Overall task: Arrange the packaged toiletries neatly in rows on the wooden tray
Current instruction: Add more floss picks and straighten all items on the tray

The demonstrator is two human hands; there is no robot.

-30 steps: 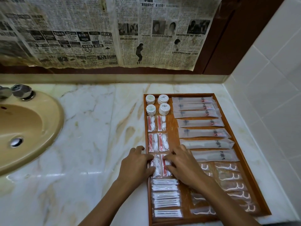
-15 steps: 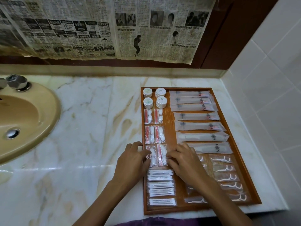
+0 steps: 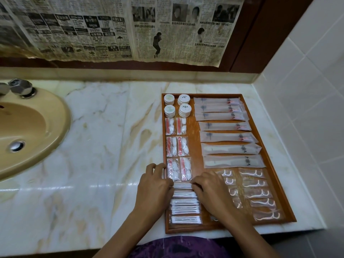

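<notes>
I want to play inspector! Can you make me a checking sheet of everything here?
Surface: marble counter.
Job's things: tray holding round soaps, long sachets, red-white packs, swab packs, floss picks, all in rows.
Clutter: nothing seen.
Grips: left hand and right hand, fingers curled at the top swab pack's ends.
Cables: nothing seen.
Surroundings: sink, tap, newspaper, tiled wall.

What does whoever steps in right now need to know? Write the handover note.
Left hand and right hand: fingers curled at either end of the top cotton swab packet, squaring it up.
On the wooden tray: round soaps far left, cotton pad packets below them, toothbrush sleeves right, floss picks near right.
Done: nearly all rows.
Left: straighten the swab packets.
</notes>
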